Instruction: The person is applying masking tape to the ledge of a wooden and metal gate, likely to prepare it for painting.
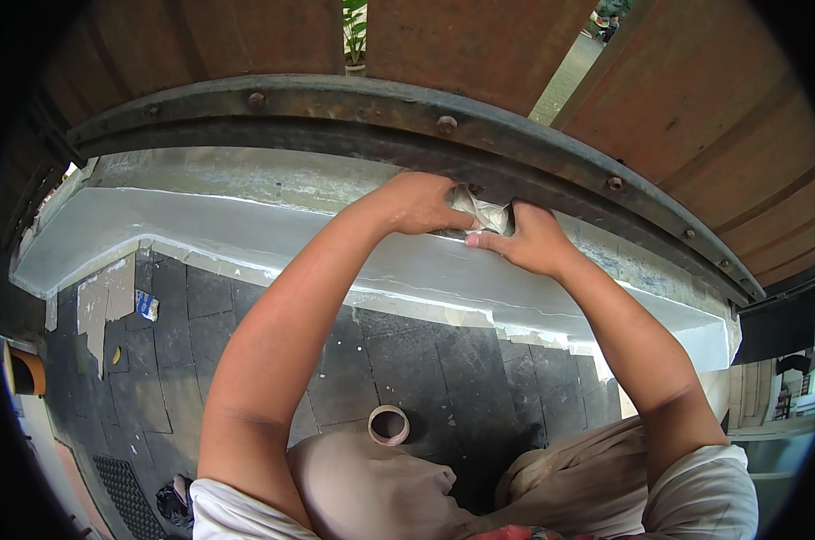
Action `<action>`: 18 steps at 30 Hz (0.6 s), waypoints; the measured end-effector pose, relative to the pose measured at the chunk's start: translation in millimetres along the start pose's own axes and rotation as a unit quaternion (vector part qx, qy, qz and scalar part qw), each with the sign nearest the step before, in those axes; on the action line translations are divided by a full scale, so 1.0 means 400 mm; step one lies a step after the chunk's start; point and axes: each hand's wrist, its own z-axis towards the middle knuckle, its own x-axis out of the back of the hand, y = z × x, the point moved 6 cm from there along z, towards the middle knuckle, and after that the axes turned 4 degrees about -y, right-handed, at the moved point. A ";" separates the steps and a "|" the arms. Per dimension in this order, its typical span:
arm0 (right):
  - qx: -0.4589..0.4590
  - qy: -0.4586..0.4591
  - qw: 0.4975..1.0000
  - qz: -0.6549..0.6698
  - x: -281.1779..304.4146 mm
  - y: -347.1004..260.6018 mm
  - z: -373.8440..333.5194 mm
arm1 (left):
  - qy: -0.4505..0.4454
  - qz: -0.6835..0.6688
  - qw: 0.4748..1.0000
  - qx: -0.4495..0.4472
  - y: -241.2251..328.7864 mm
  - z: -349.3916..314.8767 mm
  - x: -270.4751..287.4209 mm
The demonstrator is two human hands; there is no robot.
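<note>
Both my arms reach forward to a low ledge (272, 231) with a grey painted face. My left hand (423, 205) and my right hand (535, 241) meet at its top edge, just under a dark metal rail (335, 99). Between them is a crumpled cream-white wad (488, 214) that looks like paper or tape. The thumbs press on its near side and point toward each other; the other fingers are mostly hidden behind it. A roll of tape (374, 426) lies on the dark floor close to my knees.
Above the bolted rail rise brown panels (461, 45) with narrow gaps. Torn paper strips (101, 301) and a small blue-and-white packet (146, 305) lie on the dark tiles (416, 360) at left. A black mat (126, 490) is at lower left.
</note>
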 end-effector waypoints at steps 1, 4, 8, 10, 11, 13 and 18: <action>-0.001 0.001 1.000 -0.002 -0.004 0.009 0.002 | 0.021 0.017 1.000 -0.002 0.001 0.000 0.001; -0.002 0.052 0.998 0.045 -0.011 0.049 0.004 | 0.039 0.013 0.999 -0.004 0.001 -0.016 0.006; 0.001 0.075 0.996 0.047 -0.002 0.041 0.002 | 0.034 -0.028 0.999 0.017 0.002 -0.022 0.019; -0.021 0.066 0.996 0.053 -0.004 0.039 0.002 | 0.070 -0.035 0.997 0.010 -0.007 -0.017 0.003; -0.025 0.071 0.996 0.056 -0.004 0.039 0.002 | 0.107 -0.040 0.993 0.004 -0.011 -0.015 0.002; -0.029 0.076 0.995 0.060 -0.003 0.037 0.003 | 0.109 -0.030 0.994 0.008 -0.017 -0.005 -0.005; -0.011 0.066 0.995 0.068 0.000 0.047 0.004 | 0.163 0.008 0.986 -0.016 0.020 0.004 -0.009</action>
